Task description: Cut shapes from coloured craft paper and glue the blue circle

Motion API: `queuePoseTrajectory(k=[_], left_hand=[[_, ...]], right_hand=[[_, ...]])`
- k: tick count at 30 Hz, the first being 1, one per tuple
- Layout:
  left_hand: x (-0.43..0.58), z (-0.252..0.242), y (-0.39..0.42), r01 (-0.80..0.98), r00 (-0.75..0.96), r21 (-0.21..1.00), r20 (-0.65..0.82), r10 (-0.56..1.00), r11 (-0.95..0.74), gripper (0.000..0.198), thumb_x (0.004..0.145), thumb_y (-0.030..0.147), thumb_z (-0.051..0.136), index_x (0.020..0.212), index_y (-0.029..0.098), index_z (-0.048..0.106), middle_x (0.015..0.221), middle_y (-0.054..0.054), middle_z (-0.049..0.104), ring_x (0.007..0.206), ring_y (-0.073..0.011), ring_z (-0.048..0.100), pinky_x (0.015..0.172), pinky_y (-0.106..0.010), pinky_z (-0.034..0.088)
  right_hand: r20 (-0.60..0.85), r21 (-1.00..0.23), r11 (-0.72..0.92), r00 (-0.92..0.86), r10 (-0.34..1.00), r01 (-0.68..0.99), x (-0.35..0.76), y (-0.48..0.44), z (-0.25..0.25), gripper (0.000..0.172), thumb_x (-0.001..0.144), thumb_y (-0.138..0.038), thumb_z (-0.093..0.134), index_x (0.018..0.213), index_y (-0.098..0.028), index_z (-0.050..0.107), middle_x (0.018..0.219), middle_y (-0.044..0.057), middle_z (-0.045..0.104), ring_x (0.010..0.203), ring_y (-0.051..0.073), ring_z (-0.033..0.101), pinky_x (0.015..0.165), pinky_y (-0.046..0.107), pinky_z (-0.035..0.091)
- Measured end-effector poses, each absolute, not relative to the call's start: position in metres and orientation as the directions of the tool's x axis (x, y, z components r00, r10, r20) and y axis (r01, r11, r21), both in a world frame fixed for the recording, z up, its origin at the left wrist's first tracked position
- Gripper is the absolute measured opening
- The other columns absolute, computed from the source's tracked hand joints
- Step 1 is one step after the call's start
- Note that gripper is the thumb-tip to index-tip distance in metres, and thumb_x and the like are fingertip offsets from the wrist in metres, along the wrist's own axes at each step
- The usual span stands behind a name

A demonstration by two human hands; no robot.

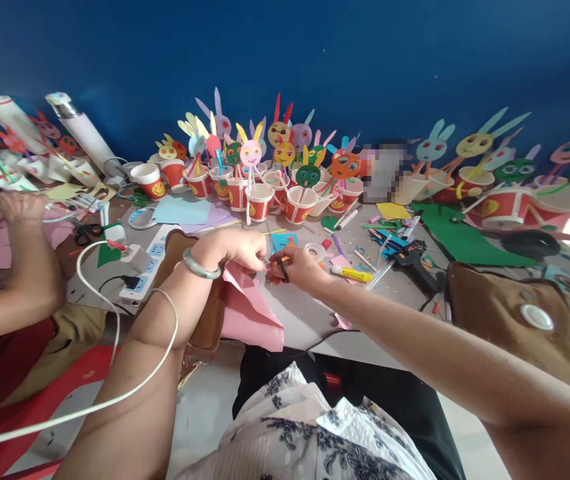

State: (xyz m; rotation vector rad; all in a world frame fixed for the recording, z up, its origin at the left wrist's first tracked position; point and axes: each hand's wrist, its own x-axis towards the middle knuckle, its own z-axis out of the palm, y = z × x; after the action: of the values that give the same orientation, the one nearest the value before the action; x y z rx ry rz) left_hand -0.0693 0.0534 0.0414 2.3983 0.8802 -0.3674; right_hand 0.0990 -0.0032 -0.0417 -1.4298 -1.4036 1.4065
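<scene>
My left hand [245, 249] is closed on the upper edge of a sheet of pink paper [251, 310], which hangs down toward the table's front edge. Dark-handled scissors [283, 269] are in my right hand [301, 268], whose fingers are wrapped through and around the handles. The two hands are close together over the table, the scissors beside the paper's top corner. The blades are mostly hidden by my fingers. Behind the hands lie a blue paper scrap [285, 240] and a tape roll [315, 251].
Paper cups [301, 205] with paper rabbit faces line the wall. A yellow marker [352, 274], a black glue gun [417, 263] and a brown bag [509, 320] lie right. A power strip [152, 260] and white cable [129, 393] are left. A co-worker's hand [22, 207] works far left.
</scene>
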Motion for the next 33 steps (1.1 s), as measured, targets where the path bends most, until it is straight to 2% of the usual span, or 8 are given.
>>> queuePoseTrajectory(k=[7, 9, 11, 14, 16, 19, 22, 33], left_hand=[[-0.061, 0.038, 0.054, 0.69, 0.723, 0.438, -0.402, 0.562, -0.576, 0.01, 0.069, 0.022, 0.059, 0.068, 0.016, 0.067, 0.061, -0.002, 0.066, 0.05, -0.0127, 0.048, 0.05, -0.027, 0.03], [-0.056, 0.035, 0.053, 0.684, 0.728, 0.447, -0.371, 0.576, -0.577, 0.011, 0.071, 0.021, 0.06, 0.072, 0.016, 0.069, 0.066, -0.004, 0.07, 0.052, -0.0133, 0.052, 0.052, -0.026, 0.034], [-0.049, 0.032, 0.051, 0.693, 0.719, 0.417, -0.345, 0.603, -0.588, 0.012, 0.074, 0.021, 0.06, 0.07, 0.015, 0.069, 0.065, -0.005, 0.07, 0.054, -0.0147, 0.057, 0.053, -0.026, 0.037], [-0.038, 0.026, 0.043, 0.732, 0.676, 0.337, -0.25, 0.693, -0.592, 0.014, 0.077, 0.019, 0.06, 0.085, 0.015, 0.071, 0.072, -0.006, 0.072, 0.066, -0.0188, 0.065, 0.061, -0.027, 0.045], [-0.031, 0.02, 0.037, 0.757, 0.644, 0.281, -0.171, 0.746, -0.589, 0.025, 0.078, 0.021, 0.063, 0.102, 0.013, 0.069, 0.095, -0.012, 0.074, 0.087, -0.0242, 0.069, 0.075, -0.03, 0.049], [-0.024, 0.011, 0.03, 0.79, 0.608, 0.201, -0.127, 0.784, -0.58, 0.029, 0.08, 0.026, 0.066, 0.103, 0.008, 0.067, 0.111, -0.021, 0.069, 0.101, -0.0329, 0.067, 0.087, -0.038, 0.05], [-0.022, 0.005, 0.029, 0.8, 0.597, 0.167, -0.131, 0.791, -0.576, 0.031, 0.079, 0.029, 0.068, 0.102, 0.008, 0.067, 0.112, -0.021, 0.068, 0.1, -0.0344, 0.067, 0.09, -0.041, 0.05], [-0.023, 0.0, 0.039, 0.817, 0.56, 0.272, -0.165, 0.812, -0.508, 0.024, 0.073, 0.034, 0.073, 0.083, 0.015, 0.065, 0.091, -0.011, 0.068, 0.081, -0.0257, 0.064, 0.072, -0.033, 0.046]], right_hand=[[0.026, -0.926, 0.018, 0.015, 1.0, 0.378, 0.15, -0.001, -0.025, 0.033, 0.066, -0.026, 0.077, 0.095, -0.019, 0.066, 0.063, -0.001, 0.069, 0.059, 0.016, 0.064, 0.058, 0.027, 0.049], [0.21, -0.815, 0.137, 0.066, 0.976, 0.563, 0.175, 0.001, -0.021, 0.033, 0.069, -0.028, 0.073, 0.1, -0.018, 0.067, 0.076, 0.003, 0.074, 0.069, 0.019, 0.068, 0.067, 0.031, 0.051], [0.273, -0.727, 0.163, 0.063, 0.96, 0.667, 0.196, 0.003, -0.021, 0.036, 0.071, -0.029, 0.071, 0.105, -0.019, 0.067, 0.085, 0.006, 0.077, 0.077, 0.022, 0.071, 0.073, 0.033, 0.052], [0.299, -0.608, 0.138, 0.065, 0.952, 0.782, 0.212, 0.004, -0.025, 0.034, 0.072, -0.034, 0.072, 0.103, -0.022, 0.068, 0.084, 0.005, 0.078, 0.076, 0.023, 0.07, 0.07, 0.033, 0.051], [0.285, -0.566, 0.148, 0.023, 0.958, 0.811, 0.212, 0.003, -0.029, 0.035, 0.073, -0.04, 0.072, 0.104, -0.023, 0.068, 0.086, 0.006, 0.079, 0.075, 0.024, 0.071, 0.067, 0.032, 0.05], [0.318, -0.419, 0.21, -0.074, 0.945, 0.884, 0.203, 0.002, -0.034, 0.033, 0.077, -0.044, 0.068, 0.102, -0.022, 0.068, 0.082, 0.006, 0.079, 0.071, 0.025, 0.071, 0.075, 0.036, 0.048], [0.359, -0.279, 0.286, -0.176, 0.916, 0.917, 0.196, 0.003, -0.039, 0.033, 0.078, -0.037, 0.065, 0.106, -0.019, 0.067, 0.083, 0.009, 0.078, 0.077, 0.028, 0.071, 0.08, 0.039, 0.043], [0.339, -0.333, 0.361, -0.246, 0.908, 0.871, 0.203, 0.002, -0.045, 0.037, 0.075, -0.023, 0.062, 0.111, -0.018, 0.066, 0.091, 0.01, 0.078, 0.079, 0.027, 0.068, 0.078, 0.037, 0.035]])
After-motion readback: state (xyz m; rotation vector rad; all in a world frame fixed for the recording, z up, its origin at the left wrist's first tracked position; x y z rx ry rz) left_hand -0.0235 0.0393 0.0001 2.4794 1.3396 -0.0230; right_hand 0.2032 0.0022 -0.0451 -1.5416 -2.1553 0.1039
